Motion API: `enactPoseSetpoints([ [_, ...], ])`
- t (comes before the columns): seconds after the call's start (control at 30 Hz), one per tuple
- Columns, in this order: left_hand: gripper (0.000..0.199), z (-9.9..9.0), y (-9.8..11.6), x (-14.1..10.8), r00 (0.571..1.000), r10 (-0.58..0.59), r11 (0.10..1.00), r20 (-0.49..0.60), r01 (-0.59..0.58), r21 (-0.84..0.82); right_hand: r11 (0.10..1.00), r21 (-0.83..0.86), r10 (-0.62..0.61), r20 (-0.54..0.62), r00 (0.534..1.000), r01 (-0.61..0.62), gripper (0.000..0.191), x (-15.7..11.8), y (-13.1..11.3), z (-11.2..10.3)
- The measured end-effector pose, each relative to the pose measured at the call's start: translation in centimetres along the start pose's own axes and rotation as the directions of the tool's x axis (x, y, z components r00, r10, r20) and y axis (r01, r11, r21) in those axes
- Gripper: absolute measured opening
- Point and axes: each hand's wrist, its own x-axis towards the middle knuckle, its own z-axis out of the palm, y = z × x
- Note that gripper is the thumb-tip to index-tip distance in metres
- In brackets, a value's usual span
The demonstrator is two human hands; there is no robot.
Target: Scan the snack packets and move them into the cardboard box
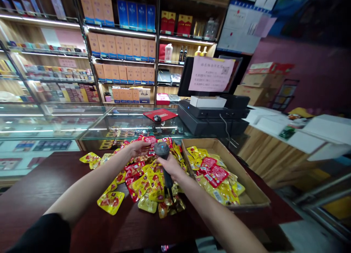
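My right hand [171, 166] is wrapped around the handle of a dark barcode scanner [161, 149], its head pointing away from me. Just left of it, my left hand [139, 149] reaches over the heap with its fingertips on a red snack packet [151, 140] close to the scanner's head. Below both hands spreads a loose pile of yellow and red snack packets [150, 181]. One yellow packet [111, 201] lies apart at the pile's near left. To the right, a shallow cardboard box [251, 189] holds more yellow and red packets.
The pile and box rest on a dark red table [90, 227]. Behind it stands a glass display counter [128, 116] with a red mat [168, 114] and a mouse. A monitor [185, 77] and black cash drawer [194, 123] stand behind the box. Stocked shelves line the back.
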Motion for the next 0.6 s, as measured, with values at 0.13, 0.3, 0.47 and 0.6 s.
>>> enactPoseSetpoints([
  [0.13, 0.021, 0.5, 0.8, 0.8, 1.000, 0.010, 1.000, -0.028, -0.010, -0.001, 0.986, -0.030, 0.166, 0.067, 0.984, -0.164, 0.011, -0.8, 1.8, 1.6],
  [0.3, 0.024, 0.1, 1.3, 0.9, 0.999, -0.002, 1.000, -0.051, 0.003, 0.015, 0.979, -0.145, 0.147, 0.029, 0.989, -0.142, 0.013, -1.2, 3.4, 2.4],
  [0.47, 0.025, -0.6, 1.3, 0.9, 0.999, -0.005, 1.000, -0.054, 0.006, 0.024, 0.975, -0.168, 0.156, 0.032, 0.987, -0.148, 0.014, -1.2, 3.6, 2.7],
  [0.6, 0.025, -0.9, 1.3, 1.0, 0.999, 0.002, 0.999, -0.036, -0.001, 0.035, 0.975, -0.154, 0.165, 0.028, 0.986, -0.159, 0.013, -1.2, 3.3, 2.8],
])
